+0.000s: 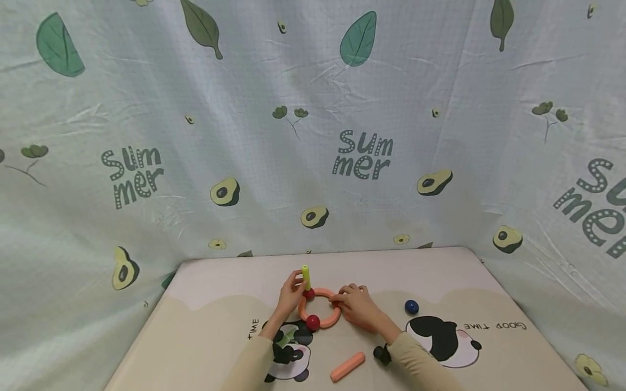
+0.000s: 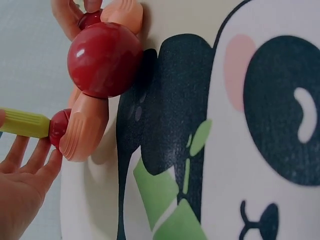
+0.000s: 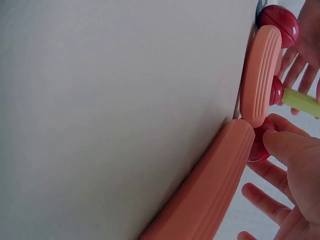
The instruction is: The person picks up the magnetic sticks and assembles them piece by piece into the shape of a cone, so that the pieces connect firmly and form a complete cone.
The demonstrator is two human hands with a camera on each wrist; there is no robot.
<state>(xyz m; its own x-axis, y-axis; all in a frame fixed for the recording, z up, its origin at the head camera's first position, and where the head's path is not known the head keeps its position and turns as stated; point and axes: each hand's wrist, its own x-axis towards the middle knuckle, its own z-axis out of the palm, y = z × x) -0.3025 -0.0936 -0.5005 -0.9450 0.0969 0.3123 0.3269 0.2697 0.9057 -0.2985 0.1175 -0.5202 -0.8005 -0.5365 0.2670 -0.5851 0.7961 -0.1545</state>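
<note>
A ring of curved orange rods joined by glossy red balls lies on the table. My left hand is at its far left side and pinches a short yellow-green rod. The rod stands upright with its lower end at a red ball of the ring. On the ring's right side my right hand pinches another red ball with the thumb and a finger; its other fingers spread loosely. The nearest red ball has no hand on it.
A loose straight orange rod lies nearer me. A dark blue ball sits to the right. Beside my right sleeve is a dark round thing. A printed curtain hangs behind the panda-patterned table cover.
</note>
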